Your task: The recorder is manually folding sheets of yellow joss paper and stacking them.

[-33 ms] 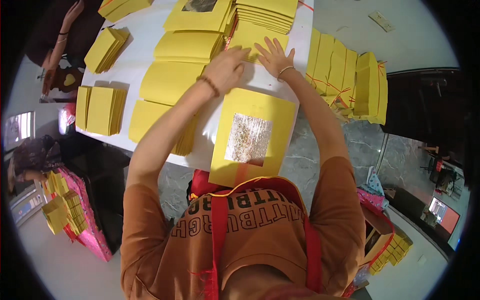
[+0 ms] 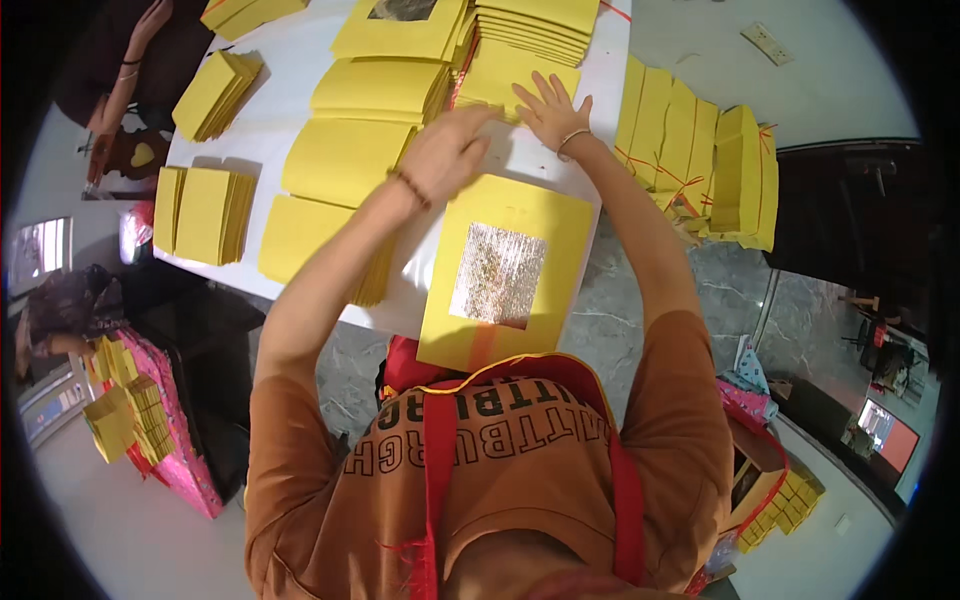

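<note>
My right hand [image 2: 553,112] lies with fingers spread on the near part of a yellow paper sheet [image 2: 510,75], by the right side of the white table. Just left of it, my left hand [image 2: 448,152] reaches over that sheet's near left edge, its fingers loosely bent and thumb apart; no held thing shows. Between my forearms a yellow sheet [image 2: 568,235] with a shiny silver-foil square [image 2: 500,275] lies partly over the table's near edge. Stacks of yellow paper [image 2: 350,158] stand left of my left hand.
The white table [image 2: 262,150] bears more yellow stacks [image 2: 208,215] at left and a fanned pile [image 2: 540,30] at the far side. Tied yellow bundles [image 2: 690,150] stand right of the table. Another person's arm [image 2: 125,95] shows at far left. A dark door [image 2: 850,210] is at right.
My left hand has shifted slightly to the left and nearer to me, its fingers drawing back from my right hand. My right hand stays spread on the sheet.
</note>
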### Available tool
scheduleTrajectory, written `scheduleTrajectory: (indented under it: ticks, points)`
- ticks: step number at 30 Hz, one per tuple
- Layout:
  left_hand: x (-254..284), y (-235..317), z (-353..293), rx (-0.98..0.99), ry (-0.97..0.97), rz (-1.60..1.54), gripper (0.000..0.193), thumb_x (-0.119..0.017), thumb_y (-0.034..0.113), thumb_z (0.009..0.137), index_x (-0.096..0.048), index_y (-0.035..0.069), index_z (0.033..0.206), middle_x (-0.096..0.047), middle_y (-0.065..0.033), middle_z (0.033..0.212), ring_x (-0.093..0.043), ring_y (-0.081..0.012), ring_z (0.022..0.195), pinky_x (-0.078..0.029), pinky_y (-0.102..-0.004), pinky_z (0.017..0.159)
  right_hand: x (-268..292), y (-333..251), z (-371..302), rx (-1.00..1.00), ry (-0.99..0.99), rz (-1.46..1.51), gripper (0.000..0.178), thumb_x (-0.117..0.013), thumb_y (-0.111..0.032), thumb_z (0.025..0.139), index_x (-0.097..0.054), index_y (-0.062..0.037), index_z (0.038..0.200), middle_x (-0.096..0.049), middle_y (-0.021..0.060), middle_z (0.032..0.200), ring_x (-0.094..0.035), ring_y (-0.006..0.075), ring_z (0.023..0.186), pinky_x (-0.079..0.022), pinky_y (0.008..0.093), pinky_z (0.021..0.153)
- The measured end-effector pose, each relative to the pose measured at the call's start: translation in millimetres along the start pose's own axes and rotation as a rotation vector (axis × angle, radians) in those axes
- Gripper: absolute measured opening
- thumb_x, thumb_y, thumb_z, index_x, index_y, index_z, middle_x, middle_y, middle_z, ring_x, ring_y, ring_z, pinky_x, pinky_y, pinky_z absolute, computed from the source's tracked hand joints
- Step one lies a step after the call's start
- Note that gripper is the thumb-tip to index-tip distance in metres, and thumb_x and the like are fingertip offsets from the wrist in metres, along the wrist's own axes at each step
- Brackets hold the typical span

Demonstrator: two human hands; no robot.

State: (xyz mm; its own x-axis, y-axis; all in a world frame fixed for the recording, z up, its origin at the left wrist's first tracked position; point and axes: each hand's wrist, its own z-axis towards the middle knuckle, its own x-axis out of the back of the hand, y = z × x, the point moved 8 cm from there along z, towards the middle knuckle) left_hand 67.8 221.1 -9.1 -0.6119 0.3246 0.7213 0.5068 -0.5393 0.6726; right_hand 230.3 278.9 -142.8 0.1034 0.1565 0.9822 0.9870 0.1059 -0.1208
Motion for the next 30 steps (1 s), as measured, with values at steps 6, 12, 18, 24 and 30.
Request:
scheduleTrajectory:
  ticks: [6, 12, 18, 24, 30]
  points:
    - [5.8, 48.5, -96.4, 0.181, 0.003, -0.261, 0.029, -0.052, 0.009, 0.085, -0.058, 0.001, 0.112, -0.061, -0.0194, 0.104, -0.058, -0.0328, 0.094, -0.046, -0.0367, 0.083, 18.6, 0.2, 0.4, 0.0, 0.03, 0.124, 0.055, -0.029, -0.059, 0.089, -0.037, -0.033, 0.136, -0.023, -0.0003, 0.149, -0.017, 0.0219, 0.137, -0.011, 0.0665, 0.098]
    - [-4.2, 64.5, -144.6, 0.077, 0.126, -0.195, 0.027, -0.055, 0.004, 0.082, -0.059, 0.0, 0.109, -0.062, -0.018, 0.104, -0.058, -0.0327, 0.095, -0.046, -0.0376, 0.083, 86.0, -18.3, -55.0, 0.099, 0.251, 0.674, 0.053, -0.045, -0.049, 0.09, -0.045, -0.0183, 0.133, -0.031, 0.0094, 0.144, -0.026, 0.0247, 0.133, -0.022, 0.0467, 0.105]
    - [14.7, 84.8, -180.3, -0.159, 0.247, 0.01, 0.025, -0.06, -0.001, 0.076, -0.063, 0.001, 0.1, -0.061, -0.0143, 0.1, -0.057, -0.0306, 0.092, -0.046, -0.0369, 0.078, 123.4, -55.1, -187.1, 0.089, 0.131, 1.395, 0.036, -0.052, -0.021, 0.092, -0.052, -0.0053, 0.124, -0.054, 0.0095, 0.124, -0.044, 0.0165, 0.12, -0.034, 0.0269, 0.099]
    - [2.1, 80.7, -200.2, -0.414, 0.102, 0.055, 0.027, -0.064, 0.002, 0.074, -0.063, 0.001, 0.101, -0.061, -0.0125, 0.1, -0.055, -0.0288, 0.088, -0.046, -0.036, 0.077, 97.4, -70.5, -273.4, 0.138, 0.376, 0.767, 0.031, -0.051, -0.012, 0.09, -0.055, -0.0024, 0.119, -0.055, 0.0078, 0.123, -0.047, 0.0164, 0.118, -0.034, 0.0303, 0.099]
    - [-6.7, 76.5, -204.3, -0.475, -0.043, 0.035, 0.043, -0.075, 0.012, 0.067, -0.061, 0.002, 0.107, -0.057, -0.0101, 0.106, -0.053, -0.027, 0.092, -0.046, -0.0361, 0.077, 50.8, -59.1, -314.2, -0.258, 0.548, 1.286, 0.028, -0.057, -0.012, 0.086, -0.06, -0.0062, 0.113, -0.059, 0.0089, 0.117, -0.051, 0.0227, 0.115, -0.038, 0.0332, 0.097]
